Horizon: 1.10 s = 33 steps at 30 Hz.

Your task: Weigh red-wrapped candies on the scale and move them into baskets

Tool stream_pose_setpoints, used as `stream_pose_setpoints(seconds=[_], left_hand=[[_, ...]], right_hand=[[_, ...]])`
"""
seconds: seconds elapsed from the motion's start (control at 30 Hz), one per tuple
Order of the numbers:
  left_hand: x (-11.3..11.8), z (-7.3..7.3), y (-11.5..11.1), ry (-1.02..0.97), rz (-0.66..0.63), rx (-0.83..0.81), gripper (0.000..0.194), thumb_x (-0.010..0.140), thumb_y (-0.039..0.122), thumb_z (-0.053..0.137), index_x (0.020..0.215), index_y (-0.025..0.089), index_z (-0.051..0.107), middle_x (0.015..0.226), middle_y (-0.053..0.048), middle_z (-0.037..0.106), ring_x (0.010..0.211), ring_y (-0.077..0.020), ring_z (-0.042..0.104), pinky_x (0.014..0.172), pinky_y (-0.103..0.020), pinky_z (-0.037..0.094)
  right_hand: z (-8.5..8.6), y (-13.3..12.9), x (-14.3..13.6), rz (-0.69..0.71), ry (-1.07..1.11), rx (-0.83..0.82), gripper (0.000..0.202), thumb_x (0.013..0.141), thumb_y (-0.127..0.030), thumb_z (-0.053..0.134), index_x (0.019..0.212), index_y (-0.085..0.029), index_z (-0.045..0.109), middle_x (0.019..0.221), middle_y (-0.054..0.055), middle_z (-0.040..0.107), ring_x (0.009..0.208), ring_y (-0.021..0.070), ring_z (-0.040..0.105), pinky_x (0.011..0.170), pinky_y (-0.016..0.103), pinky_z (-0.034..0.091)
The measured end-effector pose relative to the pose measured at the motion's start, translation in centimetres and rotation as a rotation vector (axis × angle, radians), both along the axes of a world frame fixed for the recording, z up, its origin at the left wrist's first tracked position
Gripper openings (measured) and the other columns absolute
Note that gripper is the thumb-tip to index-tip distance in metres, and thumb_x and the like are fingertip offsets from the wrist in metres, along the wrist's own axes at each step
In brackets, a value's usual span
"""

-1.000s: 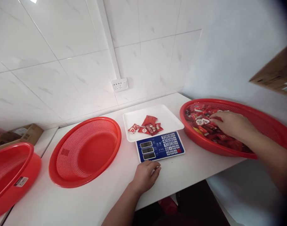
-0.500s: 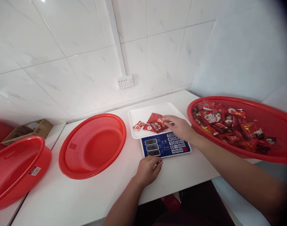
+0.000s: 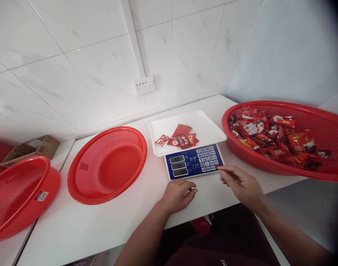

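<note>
The red packets (image 3: 185,139) lie on the tray (image 3: 163,127) atop the scale (image 3: 195,159). At the scale's near edge, the left hand (image 3: 176,195) is empty, thumb and fingers slightly apart; leaning on the scale could skew its reading. The right hand (image 3: 245,184) is by its red key, perhaps touching, grip unclear; a stray press could upset the display. Right of the scale, the full basket (image 3: 257,160) seems to overhang the table (image 3: 102,229); an elbow's knock could tip it.
</note>
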<state>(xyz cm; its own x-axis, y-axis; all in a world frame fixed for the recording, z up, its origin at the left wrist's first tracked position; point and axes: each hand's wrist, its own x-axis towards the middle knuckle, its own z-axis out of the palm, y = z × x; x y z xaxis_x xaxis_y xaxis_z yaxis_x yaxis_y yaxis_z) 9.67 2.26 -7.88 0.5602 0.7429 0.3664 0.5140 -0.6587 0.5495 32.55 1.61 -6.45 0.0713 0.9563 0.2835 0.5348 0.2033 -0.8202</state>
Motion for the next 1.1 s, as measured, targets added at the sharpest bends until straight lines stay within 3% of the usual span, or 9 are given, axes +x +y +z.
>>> stream_pose_setpoints(seconds=[0.1,0.2,0.3,0.8,0.97,1.1], left_hand=[[0.1,0.0,0.0,0.014,-0.024,-0.019,0.019,0.088,0.029,0.047,0.092,0.019,0.064,0.076,-0.003,0.070,0.070,-0.0150,0.064,0.067,-0.025,0.050],[0.1,-0.1,0.0,0.031,-0.042,-0.038,0.020,0.088,0.030,0.048,0.092,0.019,0.064,0.076,-0.003,0.070,0.070,-0.0149,0.064,0.067,-0.025,0.049],[0.2,-0.2,0.1,0.034,-0.049,-0.047,0.020,0.088,0.031,0.048,0.093,0.019,0.064,0.076,-0.003,0.069,0.070,-0.0148,0.064,0.068,-0.025,0.049],[0.5,-0.5,0.2,-0.064,-0.010,-0.005,0.014,0.086,0.025,0.051,0.089,0.019,0.064,0.073,-0.002,0.069,0.066,-0.0130,0.063,0.064,-0.023,0.051],[-0.2,0.3,0.5,-0.149,0.164,0.167,0.012,0.087,0.021,0.051,0.089,0.019,0.063,0.075,-0.004,0.068,0.069,-0.0142,0.062,0.065,-0.025,0.051],[-1.5,3.4,3.2,-0.156,0.407,0.276,0.018,0.089,0.021,0.048,0.103,0.018,0.059,0.096,-0.010,0.065,0.092,-0.0198,0.060,0.082,-0.035,0.049]], right_hand=[[-2.2,-1.0,-0.7,0.129,-0.060,-0.147,0.029,0.084,-0.045,0.048,0.091,-0.021,0.063,0.065,0.000,0.065,0.057,0.0140,0.060,0.056,0.025,0.051],[-3.4,-1.3,-1.3,0.199,-0.080,-0.216,0.030,0.085,-0.046,0.046,0.091,-0.022,0.063,0.079,0.002,0.070,0.068,0.0159,0.064,0.064,0.026,0.052],[-3.8,-1.1,-1.6,0.223,-0.088,-0.210,0.030,0.087,-0.045,0.044,0.090,-0.022,0.063,0.086,0.002,0.071,0.079,0.0181,0.065,0.071,0.028,0.052],[-4.8,-1.2,-1.5,0.259,-0.220,-0.098,0.028,0.090,-0.039,0.040,0.091,-0.024,0.064,0.090,0.003,0.071,0.082,0.0186,0.065,0.076,0.031,0.051],[-4.9,-1.3,-1.3,0.257,-0.222,-0.108,0.029,0.090,-0.041,0.039,0.090,-0.024,0.063,0.091,0.003,0.071,0.082,0.0190,0.066,0.074,0.031,0.052],[-5.0,-1.2,-1.3,0.259,-0.205,-0.091,0.030,0.089,-0.043,0.039,0.089,-0.025,0.064,0.089,0.003,0.071,0.082,0.0195,0.066,0.073,0.031,0.053]])
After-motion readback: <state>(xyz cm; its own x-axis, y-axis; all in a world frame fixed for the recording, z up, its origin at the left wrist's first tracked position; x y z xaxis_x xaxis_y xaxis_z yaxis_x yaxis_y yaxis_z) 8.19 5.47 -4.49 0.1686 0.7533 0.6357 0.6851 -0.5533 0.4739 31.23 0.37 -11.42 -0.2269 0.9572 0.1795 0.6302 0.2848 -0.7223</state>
